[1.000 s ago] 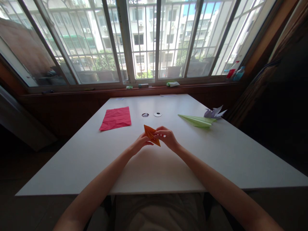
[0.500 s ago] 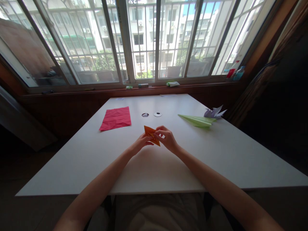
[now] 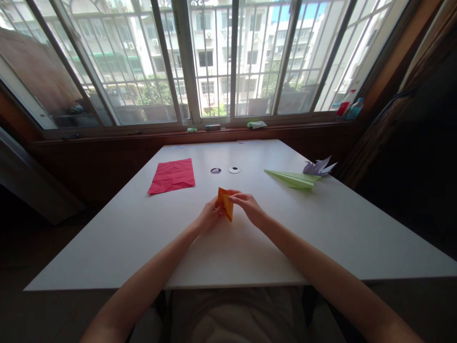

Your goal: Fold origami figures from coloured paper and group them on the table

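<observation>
A small folded piece of orange paper stands nearly on edge above the middle of the white table. My left hand pinches its left side. From the right, my right hand grips its upper edge with thumb and fingers. Both forearms reach in from the near edge of the table.
A creased red paper sheet lies flat at the far left. A green paper plane and a pale purple folded figure rest at the far right. Two small round cable holes sit beyond my hands. Small items line the window sill.
The orange paper has turned from a flat slanted pose to a more upright one. Both hands shifted slightly with it.
</observation>
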The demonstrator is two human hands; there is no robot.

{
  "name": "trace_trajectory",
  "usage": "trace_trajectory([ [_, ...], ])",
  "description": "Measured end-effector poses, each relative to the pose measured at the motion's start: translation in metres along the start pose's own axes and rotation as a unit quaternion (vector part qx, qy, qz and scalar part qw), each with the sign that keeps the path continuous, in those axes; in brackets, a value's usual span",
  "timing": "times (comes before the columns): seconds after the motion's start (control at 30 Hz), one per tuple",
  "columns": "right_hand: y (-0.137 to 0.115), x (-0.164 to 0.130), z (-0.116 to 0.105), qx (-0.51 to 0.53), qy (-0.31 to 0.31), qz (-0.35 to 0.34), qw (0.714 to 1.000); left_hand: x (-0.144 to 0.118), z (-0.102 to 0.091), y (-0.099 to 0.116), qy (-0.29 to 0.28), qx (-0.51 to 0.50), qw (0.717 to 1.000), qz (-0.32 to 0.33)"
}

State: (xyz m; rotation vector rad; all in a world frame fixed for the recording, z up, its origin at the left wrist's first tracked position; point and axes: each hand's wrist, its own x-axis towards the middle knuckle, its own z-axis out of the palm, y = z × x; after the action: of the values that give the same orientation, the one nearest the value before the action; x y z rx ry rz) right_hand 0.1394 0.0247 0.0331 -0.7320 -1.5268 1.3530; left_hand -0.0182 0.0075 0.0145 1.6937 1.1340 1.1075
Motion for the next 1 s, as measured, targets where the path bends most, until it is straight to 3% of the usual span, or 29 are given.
trace_trajectory([
  [0.17,0.002,0.002,-0.004,0.006,-0.017,-0.011,1.0,0.0,-0.003,0.003,0.055,0.025,0.998,-0.007],
  [0.3,0.002,0.001,-0.005,-0.105,-0.008,-0.074,0.992,-0.001,-0.004,0.005,0.083,0.06,0.994,-0.023],
  [0.47,-0.005,-0.006,0.003,-0.235,-0.03,-0.154,0.959,-0.005,-0.002,0.008,0.088,0.132,0.987,0.004],
  [0.77,-0.019,-0.009,0.002,-0.248,-0.093,-0.179,0.948,-0.005,-0.002,0.007,0.058,0.191,0.98,0.012],
  [1.0,-0.011,-0.009,0.004,-0.295,-0.014,-0.216,0.931,-0.006,-0.003,0.008,0.101,0.193,0.976,0.018],
])
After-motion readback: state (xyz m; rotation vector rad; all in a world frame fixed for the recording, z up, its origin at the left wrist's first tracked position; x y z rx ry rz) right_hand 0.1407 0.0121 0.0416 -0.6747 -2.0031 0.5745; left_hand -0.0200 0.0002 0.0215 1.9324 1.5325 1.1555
